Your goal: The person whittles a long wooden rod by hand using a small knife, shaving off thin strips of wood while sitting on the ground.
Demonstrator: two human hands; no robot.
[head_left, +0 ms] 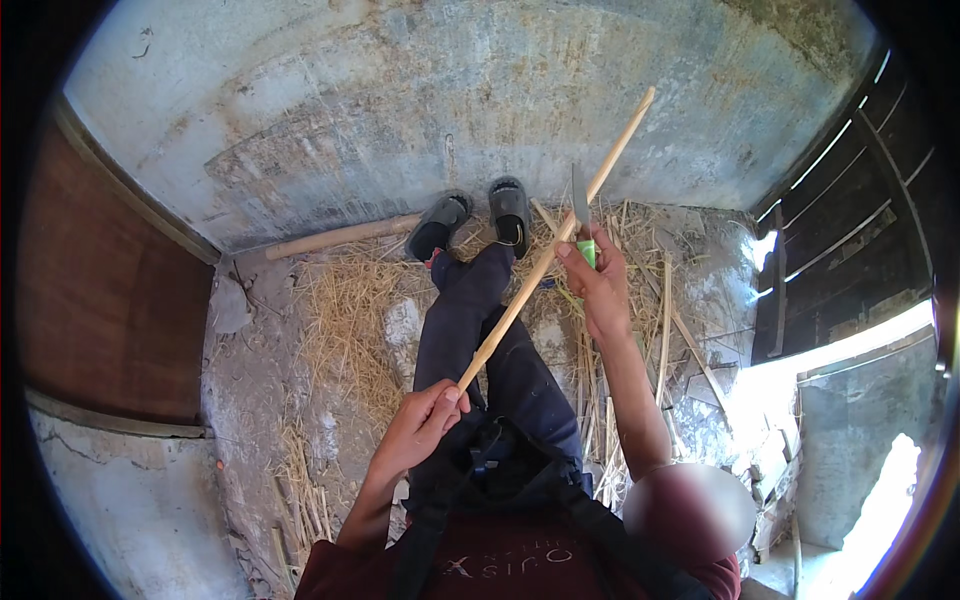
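A long pale wooden stick (520,297) slants from my lap up to the right, its far end in front of the wall. Near its lower end, my left hand (422,422) is closed around it. My right hand (598,280) is closed on a knife (581,200) with a light green handle and a short grey blade pointing away from me. The blade lies against or just beside the stick; I cannot tell if it touches. My right thumb rests close to the stick's side. Part of the knife's handle is hidden in my fingers.
My legs in dark trousers (460,310) stretch ahead, feet in dark clogs (510,212) by the stained wall (400,120). Straw (350,310) and thin sticks (667,320) litter the ground. A thicker pole (345,236) lies along the wall. Dark boards (840,230) stand at the right, a brown panel (115,290) left.
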